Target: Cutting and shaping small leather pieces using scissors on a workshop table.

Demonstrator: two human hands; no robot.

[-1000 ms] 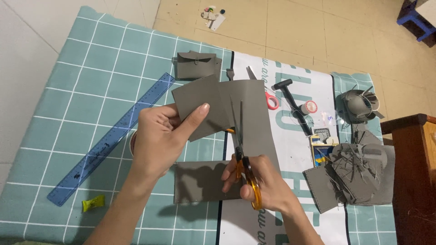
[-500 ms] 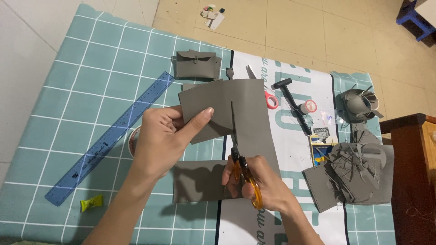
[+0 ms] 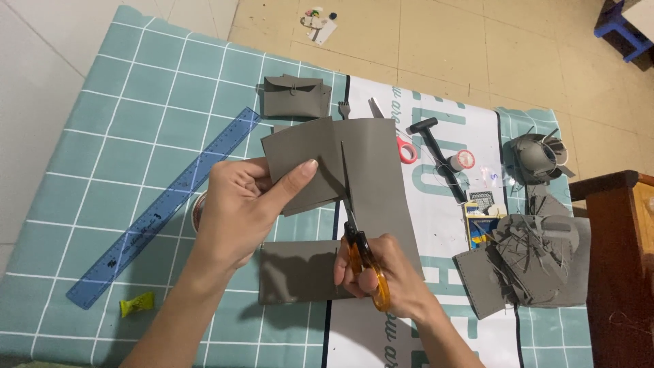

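My left hand (image 3: 246, 203) pinches the left part of a grey sheet (image 3: 378, 170) and holds it up over the table. My right hand (image 3: 381, 276) grips orange-handled scissors (image 3: 359, 240) whose blades run up into a long cut in the middle of the sheet. The strip left of the cut bends under my left thumb. A second grey rectangular piece (image 3: 296, 272) lies flat on the teal checked mat (image 3: 122, 123) beneath my hands.
A blue ruler (image 3: 163, 208) lies diagonally at the left, a small yellow wrapper (image 3: 136, 304) near it. A grey pouch (image 3: 293, 97) sits at the back. Red-handled scissors (image 3: 402, 144), a black hammer (image 3: 439, 153), thread (image 3: 464, 160) and a pile of grey scraps (image 3: 531, 262) lie at the right.
The scissors have moved further up the grey sheet, so the cut is longer. My left hand has kept its hold with only a slight shift.
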